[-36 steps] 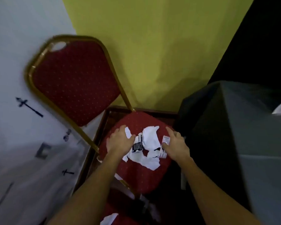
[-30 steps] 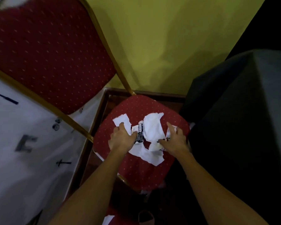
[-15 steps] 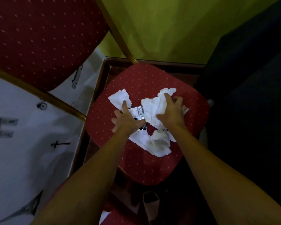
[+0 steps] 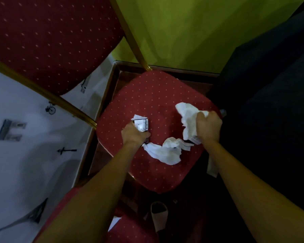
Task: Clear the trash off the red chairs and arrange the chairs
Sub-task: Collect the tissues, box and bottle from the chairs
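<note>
A red dotted chair seat [image 4: 153, 97] with a gold frame lies below me, its red backrest [image 4: 47, 37] rising at the upper left. My left hand [image 4: 133, 135] grips a small black-and-white printed packet [image 4: 141, 125] with a scrap of white paper behind it. My right hand [image 4: 207, 127] grips a bunch of crumpled white paper [image 4: 188, 118] at the seat's right edge. Another crumpled white paper [image 4: 167, 151] lies loose on the seat between my hands.
A white printed wall [image 4: 25, 137] stands on the left, a yellow-green wall [image 4: 182, 28] behind. A large dark covered object [image 4: 270, 102] crowds the right. A second red seat [image 4: 135, 230] and a paper cup [image 4: 159, 216] sit near the bottom. Dark wood floor surrounds the chair.
My hands have drawn apart, each taking trash: the left closed on the printed packet, the right gathered and lifted white paper to the right. The camera has come closer to the seat.
</note>
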